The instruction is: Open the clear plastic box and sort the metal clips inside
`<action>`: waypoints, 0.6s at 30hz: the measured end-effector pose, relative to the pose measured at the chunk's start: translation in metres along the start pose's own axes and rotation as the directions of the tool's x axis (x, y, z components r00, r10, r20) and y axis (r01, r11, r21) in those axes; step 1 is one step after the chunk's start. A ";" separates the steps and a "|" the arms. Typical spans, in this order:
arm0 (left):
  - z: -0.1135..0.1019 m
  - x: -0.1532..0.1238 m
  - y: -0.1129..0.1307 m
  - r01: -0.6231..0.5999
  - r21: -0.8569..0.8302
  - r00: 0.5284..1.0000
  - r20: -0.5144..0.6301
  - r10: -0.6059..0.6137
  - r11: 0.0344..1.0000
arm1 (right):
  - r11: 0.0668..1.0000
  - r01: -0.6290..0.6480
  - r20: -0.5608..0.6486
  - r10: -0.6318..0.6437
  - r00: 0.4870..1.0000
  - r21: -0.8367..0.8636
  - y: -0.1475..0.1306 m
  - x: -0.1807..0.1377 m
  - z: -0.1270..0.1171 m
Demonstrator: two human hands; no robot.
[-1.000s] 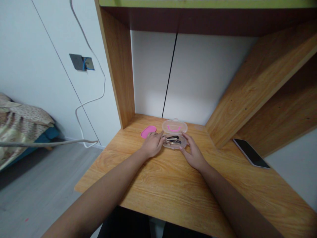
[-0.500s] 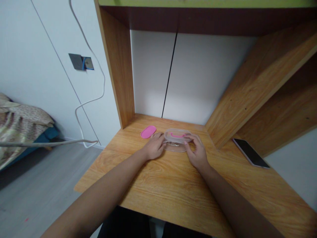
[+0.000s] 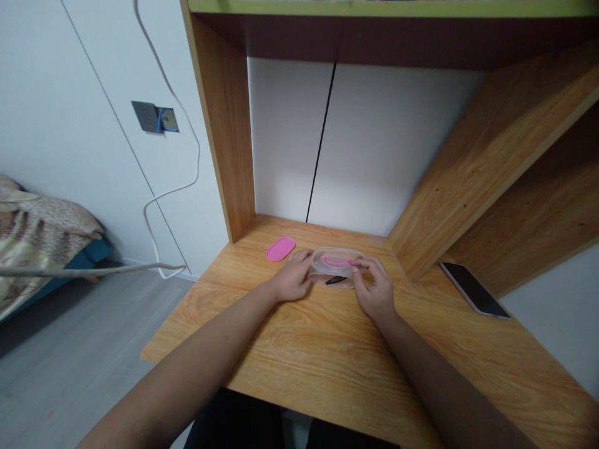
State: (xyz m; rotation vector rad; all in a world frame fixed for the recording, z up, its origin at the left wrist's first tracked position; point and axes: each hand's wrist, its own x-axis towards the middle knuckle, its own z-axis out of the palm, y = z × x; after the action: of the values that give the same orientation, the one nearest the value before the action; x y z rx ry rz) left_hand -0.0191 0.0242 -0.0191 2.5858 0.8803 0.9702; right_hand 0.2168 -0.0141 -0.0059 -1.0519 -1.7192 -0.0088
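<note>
A see-through oval plastic box (image 3: pixel 320 280) sits on the desk in front of me, with a dark slim item (image 3: pixel 336 280) inside that I cannot identify. Over the box is its clear lid (image 3: pixel 333 269) with a pink handle (image 3: pixel 339 262). My left hand (image 3: pixel 294 275) rests on the desk, its bent fingers gripping the box's left end. The thumb and fingers of my right hand (image 3: pixel 373 287) pinch the right end of the lid. Whether the lid sits fully on the box is hard to tell. Left of the box lies a flat pink oval piece (image 3: pixel 281 249).
A phone or tablet with a dark screen (image 3: pixel 472 290) lies at the desk's right side. Wooden panels (image 3: pixel 224 137) and a shelf (image 3: pixel 355 37) enclose the back of the wooden desk (image 3: pixel 299 349). A white cable (image 3: pixel 196 156) hangs along the left wall.
The lid has shifted slightly down and toward me, under my right hand. Shiny metal pieces showed in the box before; now a dark item shows there. My left hand has barely moved.
</note>
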 end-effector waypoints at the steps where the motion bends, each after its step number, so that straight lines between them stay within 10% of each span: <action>1: 0.000 0.000 0.000 -0.005 -0.003 1.000 -0.005 0.005 1.000 | 1.000 0.004 -0.001 -0.004 1.000 -0.003 0.000 0.000 0.000; 18: -0.004 0.001 0.002 0.038 0.038 0.998 -0.046 -0.037 0.999 | 0.997 0.078 -0.030 -0.078 0.996 -0.011 0.000 -0.002 -0.001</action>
State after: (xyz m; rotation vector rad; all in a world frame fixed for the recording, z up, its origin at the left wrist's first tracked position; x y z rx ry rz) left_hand -0.0204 0.0230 -0.0148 2.5786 0.9647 1.0149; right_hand 0.2177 -0.0157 -0.0071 -0.9864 -1.7332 -0.0824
